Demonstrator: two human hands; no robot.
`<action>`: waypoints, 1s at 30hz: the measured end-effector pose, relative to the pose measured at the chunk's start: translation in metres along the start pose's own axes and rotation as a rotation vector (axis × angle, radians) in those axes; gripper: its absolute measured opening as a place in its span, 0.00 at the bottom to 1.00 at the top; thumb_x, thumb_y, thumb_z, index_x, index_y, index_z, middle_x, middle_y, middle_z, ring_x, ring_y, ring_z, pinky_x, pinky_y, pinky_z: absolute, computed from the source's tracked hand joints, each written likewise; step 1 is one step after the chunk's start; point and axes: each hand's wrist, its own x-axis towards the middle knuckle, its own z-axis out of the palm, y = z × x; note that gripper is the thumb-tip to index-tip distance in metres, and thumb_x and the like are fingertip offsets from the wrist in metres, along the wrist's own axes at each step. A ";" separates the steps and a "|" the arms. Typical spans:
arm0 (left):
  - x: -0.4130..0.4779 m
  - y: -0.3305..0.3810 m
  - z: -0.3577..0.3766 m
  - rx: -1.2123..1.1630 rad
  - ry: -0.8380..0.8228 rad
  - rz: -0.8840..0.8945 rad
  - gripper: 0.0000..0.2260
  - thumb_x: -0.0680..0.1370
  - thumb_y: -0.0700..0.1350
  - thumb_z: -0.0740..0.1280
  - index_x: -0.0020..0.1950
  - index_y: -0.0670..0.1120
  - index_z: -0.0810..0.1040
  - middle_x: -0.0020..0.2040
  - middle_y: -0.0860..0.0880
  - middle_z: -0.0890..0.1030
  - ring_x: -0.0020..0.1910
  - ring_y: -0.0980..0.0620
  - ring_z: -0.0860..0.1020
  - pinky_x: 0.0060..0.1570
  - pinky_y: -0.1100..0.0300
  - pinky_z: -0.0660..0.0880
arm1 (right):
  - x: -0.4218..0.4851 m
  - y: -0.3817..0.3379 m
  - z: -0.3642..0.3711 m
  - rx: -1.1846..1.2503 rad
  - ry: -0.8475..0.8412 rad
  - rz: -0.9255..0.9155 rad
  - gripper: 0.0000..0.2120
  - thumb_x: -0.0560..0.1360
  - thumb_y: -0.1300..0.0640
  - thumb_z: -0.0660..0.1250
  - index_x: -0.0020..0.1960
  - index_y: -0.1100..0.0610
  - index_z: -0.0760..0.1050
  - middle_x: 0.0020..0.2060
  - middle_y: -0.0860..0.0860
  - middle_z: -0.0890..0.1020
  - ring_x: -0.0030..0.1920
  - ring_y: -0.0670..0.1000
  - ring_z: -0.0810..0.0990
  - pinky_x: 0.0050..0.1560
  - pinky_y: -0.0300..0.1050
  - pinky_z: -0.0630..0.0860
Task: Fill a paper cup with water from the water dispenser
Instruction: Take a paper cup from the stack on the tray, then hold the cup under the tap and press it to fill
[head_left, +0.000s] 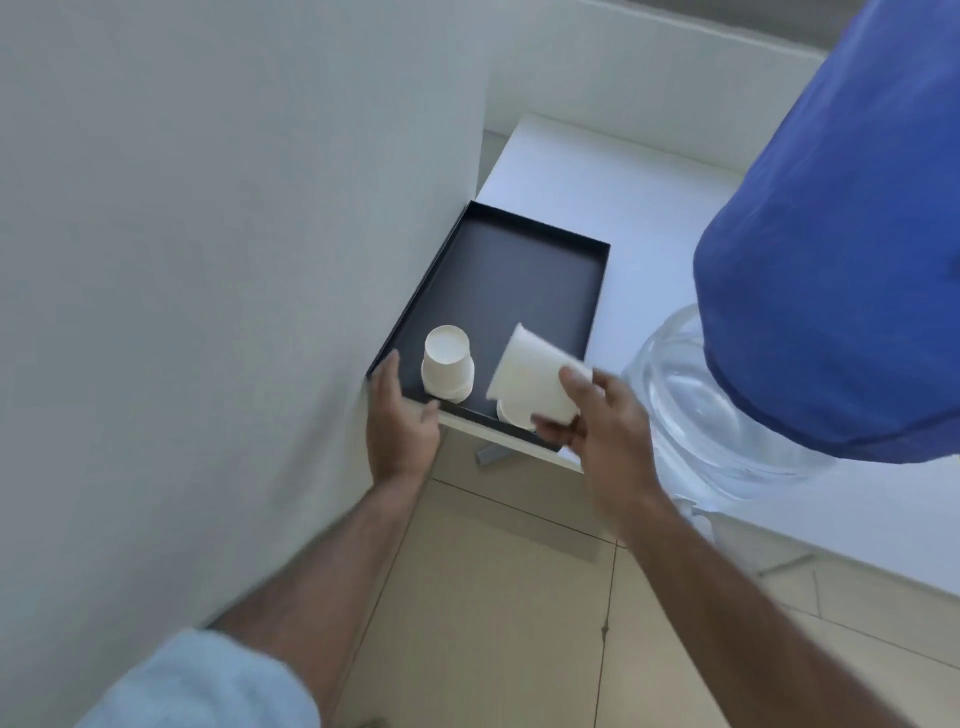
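Observation:
A white paper cup (535, 376) is tilted in my right hand (597, 421), held by its rim end just above the front right corner of a black tray (519, 270). Under it another cup rim (511, 413) shows in the tray. An upside-down stack of paper cups (447, 364) stands at the tray's front left. My left hand (400, 421) rests at the tray's front left corner, fingers apart, holding nothing. The water dispenser's clear bottle (691, 395) with a blue cover (841, 270) stands to the right.
The tray lies on a white table (623, 182) pressed against a pale wall (208, 260) on the left. Beige floor tiles (493, 597) lie below the table's edge.

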 end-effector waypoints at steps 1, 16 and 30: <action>-0.018 0.003 -0.003 -0.056 0.096 0.023 0.25 0.72 0.34 0.68 0.69 0.42 0.72 0.62 0.42 0.77 0.61 0.42 0.77 0.64 0.55 0.73 | -0.012 0.012 -0.012 0.034 0.022 0.034 0.23 0.70 0.49 0.73 0.59 0.61 0.75 0.52 0.58 0.83 0.45 0.54 0.87 0.40 0.45 0.83; -0.174 0.086 0.022 -0.316 -0.811 -0.199 0.35 0.69 0.53 0.76 0.73 0.46 0.70 0.56 0.47 0.84 0.54 0.54 0.83 0.55 0.60 0.79 | -0.099 0.109 -0.137 -0.277 0.005 -0.066 0.26 0.65 0.53 0.79 0.60 0.53 0.76 0.54 0.49 0.85 0.56 0.49 0.84 0.59 0.42 0.79; -0.190 0.110 0.119 0.517 -0.875 0.485 0.25 0.72 0.56 0.71 0.67 0.48 0.75 0.64 0.50 0.79 0.63 0.49 0.77 0.60 0.55 0.75 | -0.059 0.178 -0.223 -0.543 0.219 0.189 0.26 0.60 0.50 0.77 0.55 0.46 0.71 0.44 0.44 0.84 0.43 0.44 0.83 0.38 0.41 0.79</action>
